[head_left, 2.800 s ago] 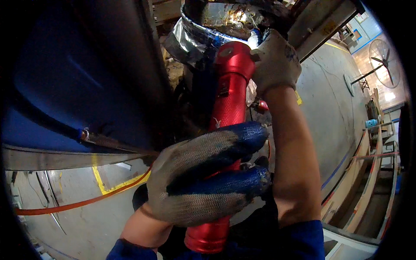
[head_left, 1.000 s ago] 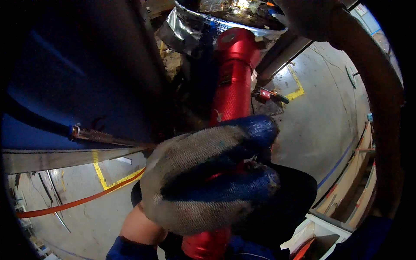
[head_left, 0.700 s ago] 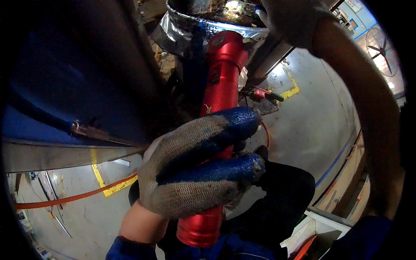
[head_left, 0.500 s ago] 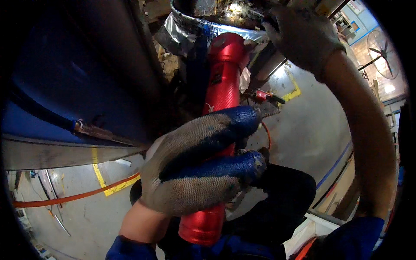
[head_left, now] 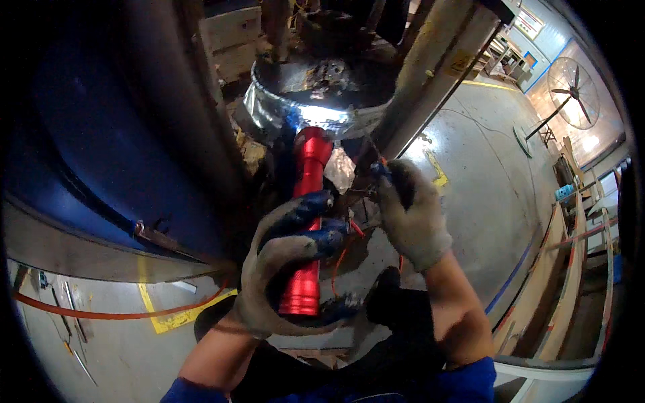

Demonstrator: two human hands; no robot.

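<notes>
My left hand (head_left: 265,272), in a grey knit glove with blue-coated fingers, wraps round a red metal flashlight (head_left: 310,171). Its head points away from me, and a bright patch of light falls on the silvery wall of a round metal drum (head_left: 269,111). To the right, my gloved right hand (head_left: 418,218) pinches a thin, slender thing (head_left: 381,160) with an orange part, just below the drum's rim; its kind is too small to make out. A crumpled silvery sheet (head_left: 340,169) hangs between the flashlight and my right hand.
A large blue panel (head_left: 121,154) stands close on the left, and a metal post (head_left: 440,74) rises beside the drum. An orange hose (head_left: 107,314) crosses the floor. Wooden boards (head_left: 561,282) lie at the right, with a standing fan (head_left: 573,93) farther off.
My right hand has come down and inward from the upper right, to beside the flashlight. The flashlight now sits farther from the camera, and more of the drum shows.
</notes>
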